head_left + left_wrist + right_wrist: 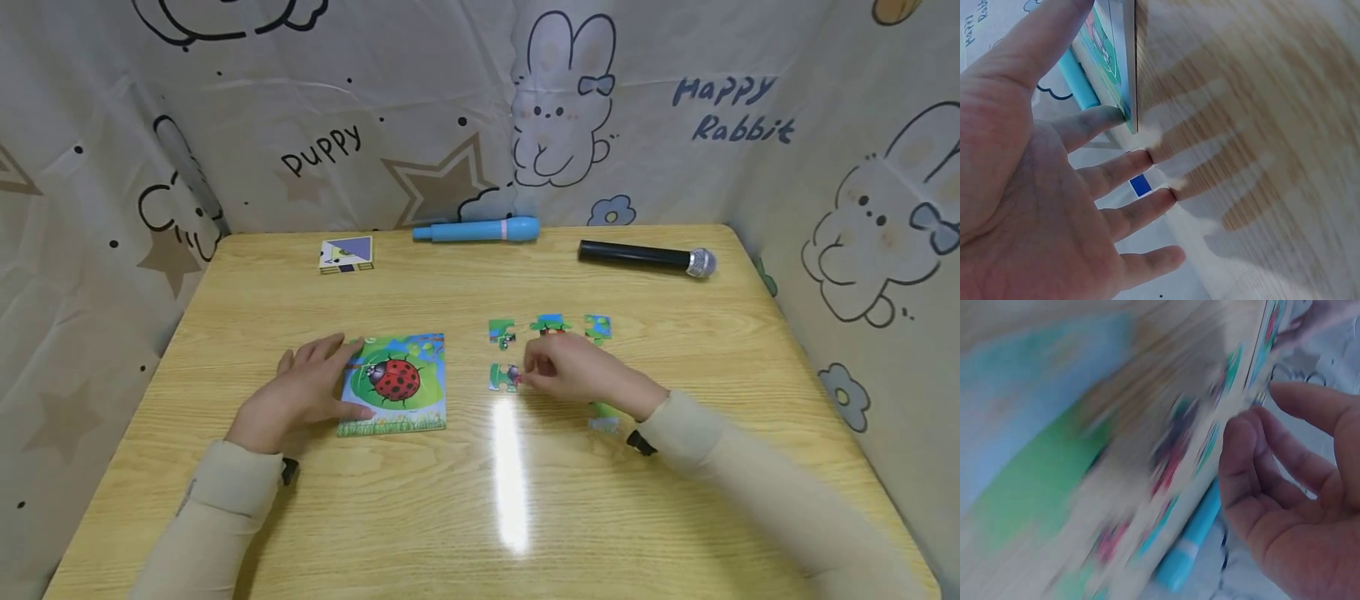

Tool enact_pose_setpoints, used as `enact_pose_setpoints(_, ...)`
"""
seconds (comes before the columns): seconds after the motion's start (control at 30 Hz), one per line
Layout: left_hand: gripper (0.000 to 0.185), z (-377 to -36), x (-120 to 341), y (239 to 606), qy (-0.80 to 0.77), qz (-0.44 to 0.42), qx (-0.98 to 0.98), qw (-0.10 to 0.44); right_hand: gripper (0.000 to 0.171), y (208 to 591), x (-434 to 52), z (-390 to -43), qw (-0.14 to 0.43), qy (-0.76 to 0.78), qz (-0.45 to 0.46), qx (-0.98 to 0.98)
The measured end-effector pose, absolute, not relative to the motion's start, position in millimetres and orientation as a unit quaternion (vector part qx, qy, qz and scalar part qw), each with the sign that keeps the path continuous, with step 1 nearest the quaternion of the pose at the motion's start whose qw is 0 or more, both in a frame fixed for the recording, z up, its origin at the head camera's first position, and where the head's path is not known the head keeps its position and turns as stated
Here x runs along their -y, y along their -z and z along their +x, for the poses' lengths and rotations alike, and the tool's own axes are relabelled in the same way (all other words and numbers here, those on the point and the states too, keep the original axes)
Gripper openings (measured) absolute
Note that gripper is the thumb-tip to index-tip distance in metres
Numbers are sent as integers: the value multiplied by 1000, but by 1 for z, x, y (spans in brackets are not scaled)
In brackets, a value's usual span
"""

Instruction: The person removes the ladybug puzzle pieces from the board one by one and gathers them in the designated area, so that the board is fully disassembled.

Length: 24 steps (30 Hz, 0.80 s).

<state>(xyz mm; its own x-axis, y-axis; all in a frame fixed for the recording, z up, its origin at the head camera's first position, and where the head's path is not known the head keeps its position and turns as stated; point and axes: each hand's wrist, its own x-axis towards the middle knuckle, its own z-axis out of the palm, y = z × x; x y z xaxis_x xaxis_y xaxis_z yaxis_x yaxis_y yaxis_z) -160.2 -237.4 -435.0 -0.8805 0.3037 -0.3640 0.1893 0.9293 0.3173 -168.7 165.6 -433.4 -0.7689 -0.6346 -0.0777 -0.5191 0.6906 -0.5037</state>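
The left hand point(300, 392) lies flat on the wooden surface point(480, 500) with its fingers straight and spread; this grip is apart and clamps nothing. Its fingertips touch the left edge of the ladybird puzzle board point(395, 383), which lies flat just beyond them. In the left wrist view the fingers point(1116, 172) are extended, with the board edge point(1119, 69) against the upper fingertips.

The right hand point(573, 371) rests on the surface with its fingers curled downward. Its fingertips are at a loose puzzle piece point(504, 377); whether this grip is clamped on the piece cannot be determined, since the right wrist view is blurred. Three further pieces point(551, 327) lie in a row just beyond this hand.

Well beyond both hands lie a card box point(346, 254), a blue pen point(480, 230) and a black microphone point(648, 257).
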Motion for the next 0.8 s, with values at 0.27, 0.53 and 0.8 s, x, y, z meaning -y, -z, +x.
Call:
enact_pose_setpoints(0.27,118,-160,239,435,-139,128,-959,211,35,442,-78,-166,105,249,-356,-895)
enact_pose_setpoints(0.53,117,-162,239,433,-135,131,-959,212,48,447,-14,-154,126,177,-377,-900)
enact_pose_setpoints(0.8,118,-162,238,435,-135,125,-957,224,36,444,21,-141,128,121,-357,-917)
